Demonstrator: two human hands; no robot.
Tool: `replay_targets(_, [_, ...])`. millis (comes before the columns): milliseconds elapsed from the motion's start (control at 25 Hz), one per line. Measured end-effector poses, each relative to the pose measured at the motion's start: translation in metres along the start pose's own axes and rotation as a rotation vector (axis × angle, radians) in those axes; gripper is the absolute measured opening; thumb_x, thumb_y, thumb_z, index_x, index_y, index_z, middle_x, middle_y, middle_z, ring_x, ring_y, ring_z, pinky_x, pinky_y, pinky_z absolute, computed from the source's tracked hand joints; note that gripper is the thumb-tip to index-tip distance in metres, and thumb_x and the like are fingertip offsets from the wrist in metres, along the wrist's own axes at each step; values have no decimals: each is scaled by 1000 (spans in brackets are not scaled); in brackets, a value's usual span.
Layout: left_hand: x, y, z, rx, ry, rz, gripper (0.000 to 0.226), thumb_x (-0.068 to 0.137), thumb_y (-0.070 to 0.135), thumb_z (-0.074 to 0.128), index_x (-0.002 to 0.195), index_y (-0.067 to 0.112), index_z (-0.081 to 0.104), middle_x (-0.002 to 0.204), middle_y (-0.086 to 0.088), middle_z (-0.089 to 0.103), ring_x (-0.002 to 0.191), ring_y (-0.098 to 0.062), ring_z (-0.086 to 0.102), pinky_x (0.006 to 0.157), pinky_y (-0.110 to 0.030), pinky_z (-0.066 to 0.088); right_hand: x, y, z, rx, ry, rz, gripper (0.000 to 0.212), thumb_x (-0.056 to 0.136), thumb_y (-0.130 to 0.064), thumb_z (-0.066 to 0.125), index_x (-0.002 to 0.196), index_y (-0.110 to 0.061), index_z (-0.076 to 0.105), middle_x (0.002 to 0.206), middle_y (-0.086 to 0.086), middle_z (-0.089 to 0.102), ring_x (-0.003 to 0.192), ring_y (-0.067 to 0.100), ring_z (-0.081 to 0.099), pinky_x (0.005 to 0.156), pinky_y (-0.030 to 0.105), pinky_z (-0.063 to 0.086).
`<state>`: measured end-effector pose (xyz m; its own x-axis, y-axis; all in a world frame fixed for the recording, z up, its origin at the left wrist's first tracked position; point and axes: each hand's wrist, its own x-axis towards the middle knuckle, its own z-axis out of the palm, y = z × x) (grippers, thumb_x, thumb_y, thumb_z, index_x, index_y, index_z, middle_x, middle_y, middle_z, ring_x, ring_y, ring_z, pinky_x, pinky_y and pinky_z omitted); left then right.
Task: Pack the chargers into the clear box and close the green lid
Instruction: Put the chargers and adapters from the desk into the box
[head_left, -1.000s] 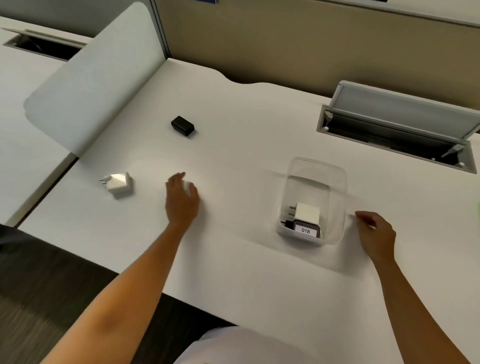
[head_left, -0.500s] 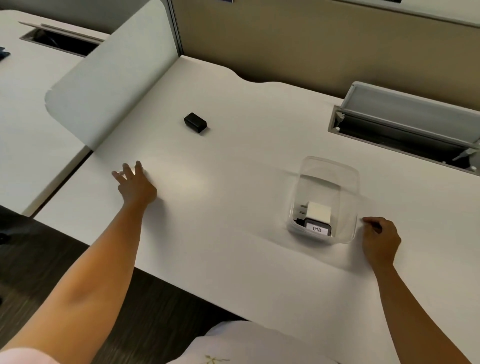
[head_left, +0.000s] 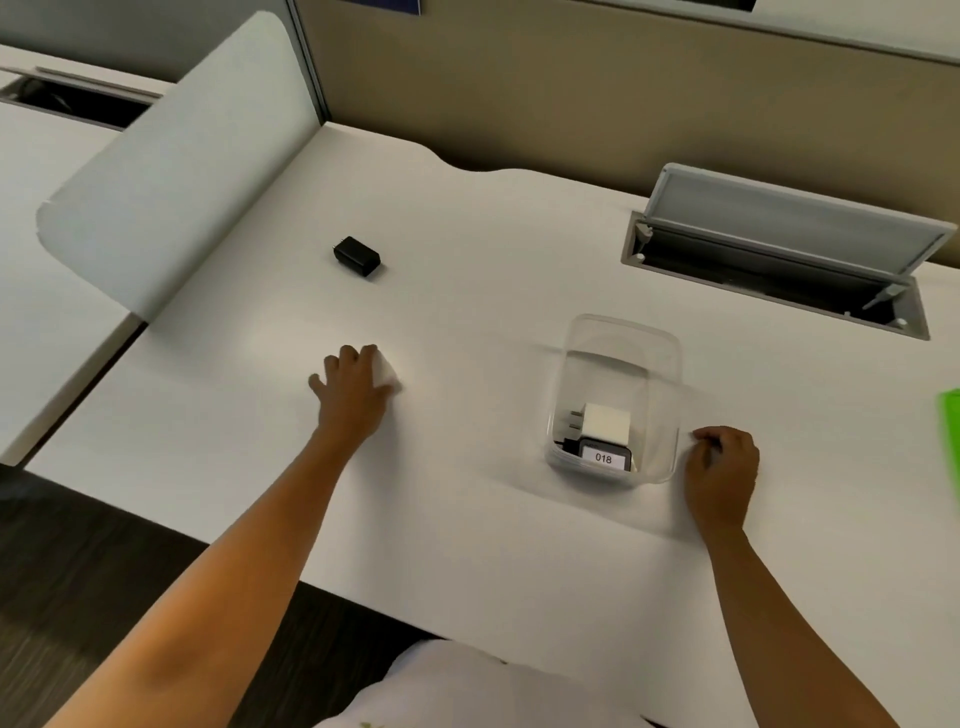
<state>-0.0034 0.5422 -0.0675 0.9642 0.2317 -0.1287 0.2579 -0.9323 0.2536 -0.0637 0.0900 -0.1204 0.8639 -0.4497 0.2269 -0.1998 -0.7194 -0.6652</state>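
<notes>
Carrying the white charger (head_left: 388, 371) across to the clear box (head_left: 621, 364), by the look of it. Best done low and level, then lowered through the open top into the free space behind the 2 chargers already inside: a white one (head_left: 605, 423) and a dark one labelled 018 (head_left: 602, 457). Worth steadying the box at its right wall first (light plastic, likely to slide).

Left hand (head_left: 353, 387): fingers (head_left: 358, 356) curled down over the white charger, wrapped round it, only a pale corner showing past the knuckles. Right hand (head_left: 722, 462): loosely clenched, gripping nothing visible, resting on the desk (head_left: 467, 519) just beside the box, contact unclear.

Black charger (head_left: 357, 255) lying alone farther back. Green lid (head_left: 950, 436) at the far right edge, off the box.
</notes>
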Motion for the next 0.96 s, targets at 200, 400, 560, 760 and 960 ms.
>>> replay_targets(200, [-21,70,22,-298,-64,193,64,87,29,73,142,11,44,132,-14,50,117,-35,45,95,-47,39,5,7,-7,-38,-1,-26,18,91,-3,54,106,-3,64,113,14,60,106,30,55,90,32,45])
replay_targets(400, [-35,157,10,-487,78,558,58,88,32,69,138,14,45,129,-7,49,113,-25,45,99,-36,38,19,20,-13,-87,-61,-21,28,95,-12,52,120,-4,60,128,10,59,121,27,52,105,38,44])
replay_targets(560, [-37,222,7,-331,39,878,61,88,31,69,140,11,44,132,-8,50,118,-25,44,100,-35,39,23,21,-12,-66,-39,8,28,93,-14,53,120,-7,59,127,7,59,119,24,54,103,35,45])
replay_targets(760, [-21,265,36,-5,-219,891,57,90,32,66,138,9,44,131,-12,50,115,-29,47,98,-41,43,25,21,-11,-67,-15,36,28,92,-16,54,119,-10,60,125,4,61,116,22,56,101,33,47])
replay_targets(960, [-8,265,52,91,-346,820,57,92,34,62,138,8,42,129,-14,48,116,-32,46,97,-42,41,26,24,-11,-75,-29,41,28,93,-19,54,119,-11,59,124,3,61,116,21,56,100,36,48])
